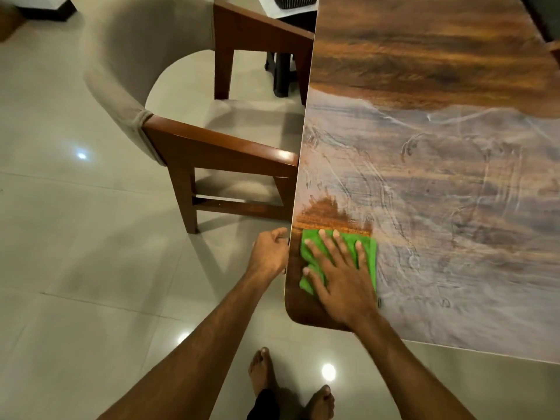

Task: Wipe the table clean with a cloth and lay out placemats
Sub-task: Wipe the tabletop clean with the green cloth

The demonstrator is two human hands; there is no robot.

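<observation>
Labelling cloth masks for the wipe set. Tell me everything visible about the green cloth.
The green cloth is bright green and looks like soft terry or microfibre, forming a rough rectangle. It lies flat on the wooden table by the left edge, close to the near corner, just below a clean brown patch in the hazy white film. The right hand presses on it with straight, spread fingers, covering its middle, so only the margins show. Nothing else touches it.

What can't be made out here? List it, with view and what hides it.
Head view only.
- Fingertips of the left hand: hidden behind the table edge.
- Middle of the cloth: covered by the right hand.
- Far and right ends of the table: cut by the frame.
- The striped thing: cut by the top edge.
</observation>
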